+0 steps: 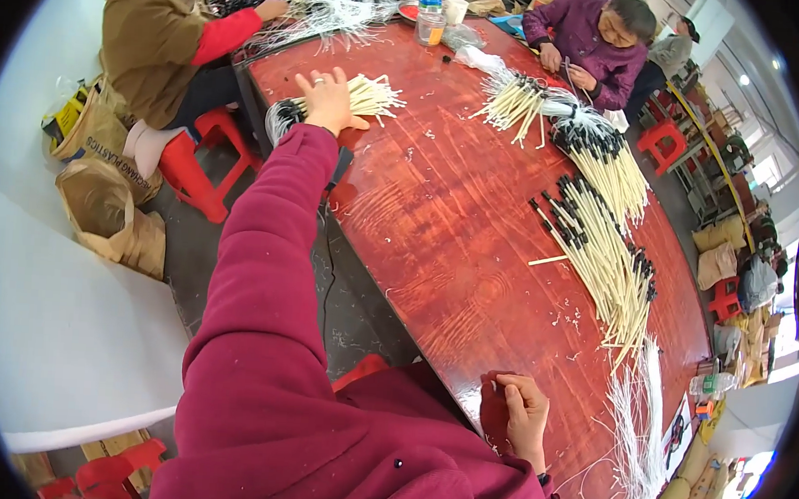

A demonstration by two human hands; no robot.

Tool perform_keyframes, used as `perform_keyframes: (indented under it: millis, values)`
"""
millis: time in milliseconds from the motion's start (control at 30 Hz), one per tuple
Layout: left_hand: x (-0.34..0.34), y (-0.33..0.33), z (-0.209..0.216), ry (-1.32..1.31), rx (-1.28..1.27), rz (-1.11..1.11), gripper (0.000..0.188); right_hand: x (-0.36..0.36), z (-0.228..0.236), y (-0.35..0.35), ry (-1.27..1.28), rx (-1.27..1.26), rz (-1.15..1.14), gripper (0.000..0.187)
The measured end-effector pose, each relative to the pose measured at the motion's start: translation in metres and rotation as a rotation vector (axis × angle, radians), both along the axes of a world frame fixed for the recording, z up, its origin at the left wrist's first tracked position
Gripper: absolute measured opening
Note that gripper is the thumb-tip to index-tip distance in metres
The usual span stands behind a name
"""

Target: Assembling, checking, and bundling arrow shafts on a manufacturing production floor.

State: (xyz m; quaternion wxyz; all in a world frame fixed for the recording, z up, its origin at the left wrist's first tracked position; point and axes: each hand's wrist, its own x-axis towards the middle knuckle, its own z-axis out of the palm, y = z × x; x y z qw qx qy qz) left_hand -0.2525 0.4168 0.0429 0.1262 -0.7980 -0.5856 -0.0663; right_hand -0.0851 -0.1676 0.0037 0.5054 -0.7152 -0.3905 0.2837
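My left hand (328, 101) reaches to the far left edge of the red table (444, 261). Its fingers are stretched out over a bundle of thin cream sticks (378, 94), whose dark ends and white strands show at the table edge. It lies on or just above them; the contact is hidden. Down by the near edge, my right hand (525, 417) is closed, thumb against curled fingers. What it holds, if anything, cannot be made out. Right of it lie long white strands (637, 429) and a large pile of cream sticks with black ends (600, 257).
More stick bundles (608, 166) line the table's right side. One person (161, 38) sits at the far left by a heap of white strands (341, 10); another (586, 41) handles strands at the far right. A bottle (430, 0), red stools (194, 173) and a paper bag (113, 218) stand around.
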Motion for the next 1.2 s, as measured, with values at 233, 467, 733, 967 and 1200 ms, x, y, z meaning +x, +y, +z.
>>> perform_keyframes:
  millis: [233,467,733,967,1200]
  values:
    - [0.056,-0.107,-0.012,-0.094,0.072,-0.275,0.096,-0.006,0.008,-0.006,-0.05,-0.026,-0.014,0.019]
    - [0.108,-0.29,-0.009,-0.31,-0.231,-1.021,0.062,0.01,0.046,-0.008,-0.656,0.024,0.071,0.018]
    - [0.151,-0.38,-0.022,-0.302,-0.406,-1.288,0.061,0.028,0.033,-0.115,-0.687,-0.071,-0.288,0.019]
    - [0.106,-0.28,-0.054,-0.701,0.139,-0.603,0.084,0.02,0.01,-0.185,-0.524,-0.078,-0.564,0.021]
    - [-0.068,-0.106,-0.128,-1.064,-0.108,0.115,0.089,0.022,0.012,-0.128,-0.484,-0.032,-0.368,0.023]
